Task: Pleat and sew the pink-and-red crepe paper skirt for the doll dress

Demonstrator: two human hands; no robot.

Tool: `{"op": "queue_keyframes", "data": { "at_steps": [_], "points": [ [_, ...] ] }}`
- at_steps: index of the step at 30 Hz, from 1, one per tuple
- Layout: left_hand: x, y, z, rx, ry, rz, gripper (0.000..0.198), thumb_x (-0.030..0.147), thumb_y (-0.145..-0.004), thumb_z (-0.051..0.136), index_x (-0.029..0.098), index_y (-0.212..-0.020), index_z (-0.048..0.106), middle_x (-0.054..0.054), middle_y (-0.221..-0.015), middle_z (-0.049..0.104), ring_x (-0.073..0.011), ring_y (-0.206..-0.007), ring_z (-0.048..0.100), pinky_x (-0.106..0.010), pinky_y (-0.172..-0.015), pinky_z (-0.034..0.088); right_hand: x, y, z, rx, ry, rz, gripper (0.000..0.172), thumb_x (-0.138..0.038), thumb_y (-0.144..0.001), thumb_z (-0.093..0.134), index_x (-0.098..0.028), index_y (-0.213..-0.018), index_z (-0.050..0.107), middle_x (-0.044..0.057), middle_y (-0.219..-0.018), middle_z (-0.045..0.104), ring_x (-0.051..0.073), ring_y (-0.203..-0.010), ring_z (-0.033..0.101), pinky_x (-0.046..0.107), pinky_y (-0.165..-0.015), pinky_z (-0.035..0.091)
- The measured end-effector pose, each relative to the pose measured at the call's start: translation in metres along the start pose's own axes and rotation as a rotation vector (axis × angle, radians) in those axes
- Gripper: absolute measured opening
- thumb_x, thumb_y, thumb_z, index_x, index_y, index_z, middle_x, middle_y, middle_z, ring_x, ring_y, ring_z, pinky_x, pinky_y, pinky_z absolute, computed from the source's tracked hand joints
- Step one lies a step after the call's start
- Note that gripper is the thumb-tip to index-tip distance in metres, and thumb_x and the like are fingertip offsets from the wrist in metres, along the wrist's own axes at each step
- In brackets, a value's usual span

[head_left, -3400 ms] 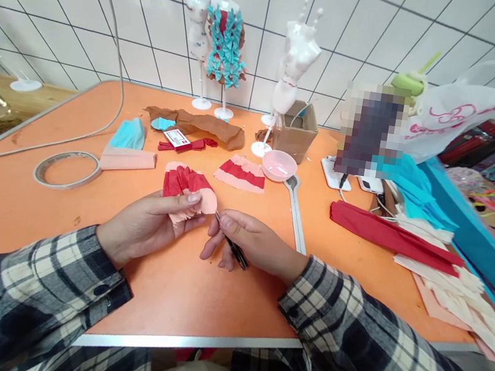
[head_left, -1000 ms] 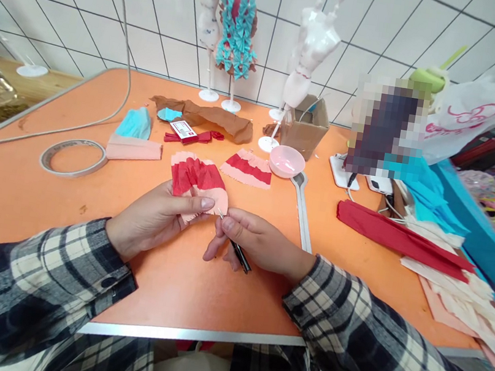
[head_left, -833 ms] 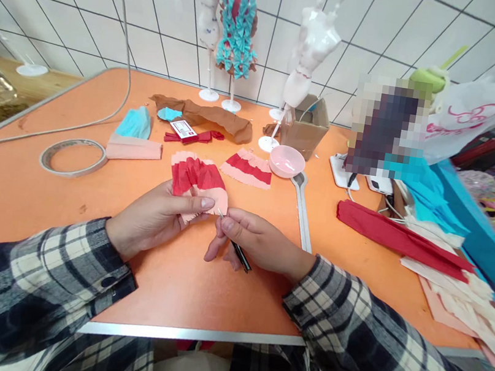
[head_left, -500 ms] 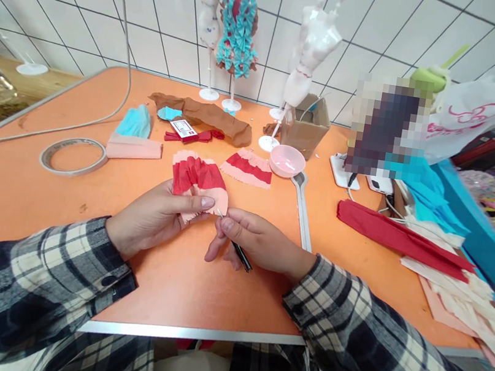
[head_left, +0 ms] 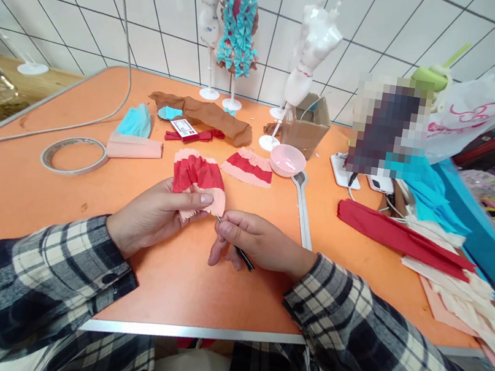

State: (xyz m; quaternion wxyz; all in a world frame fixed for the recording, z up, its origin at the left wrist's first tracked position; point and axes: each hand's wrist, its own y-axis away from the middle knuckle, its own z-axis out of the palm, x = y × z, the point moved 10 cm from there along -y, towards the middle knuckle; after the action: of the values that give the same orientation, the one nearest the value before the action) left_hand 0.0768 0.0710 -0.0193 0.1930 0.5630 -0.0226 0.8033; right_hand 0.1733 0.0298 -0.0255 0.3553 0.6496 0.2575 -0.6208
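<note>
two hands meet over the orange table (head_left: 8,199), whose near edge runs just under the sleeves. since a moment ago the red and pink crepe piece (head_left: 197,179) has slid slightly left and nearer, and the left hand (head_left: 157,212) still pinches its lower edge between thumb and fingers. the right hand (head_left: 255,242) has dropped a little, fingers pressed around thin black tweezers (head_left: 238,249), tip just beside the paper. bare room lies left; a tape ring (head_left: 74,154) sits far left.

The scene is evenly and brightly lit; shadows are faint, edges are bowed, and one patch is pixelated.
</note>
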Motion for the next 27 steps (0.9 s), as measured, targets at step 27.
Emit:
{"op": "queue_keyframes", "data": {
  "at_steps": [27],
  "points": [
    [0.005, 0.0, 0.01, -0.081, 0.105, 0.039, 0.013, 0.017, -0.074, 0.086, 0.013, -0.073, 0.073, -0.002, -0.062, 0.067, -0.0123, -0.057, 0.062, -0.022, -0.062, 0.054, 0.003, 0.0, -0.002, 0.015, -0.045, -0.001, 0.036, -0.054, -0.103, 0.044, -0.021, -0.089, 0.044, 0.008, -0.092, 0.077, 0.008, -0.051, 0.057, 0.021, -0.049, 0.045]
  ]
}}
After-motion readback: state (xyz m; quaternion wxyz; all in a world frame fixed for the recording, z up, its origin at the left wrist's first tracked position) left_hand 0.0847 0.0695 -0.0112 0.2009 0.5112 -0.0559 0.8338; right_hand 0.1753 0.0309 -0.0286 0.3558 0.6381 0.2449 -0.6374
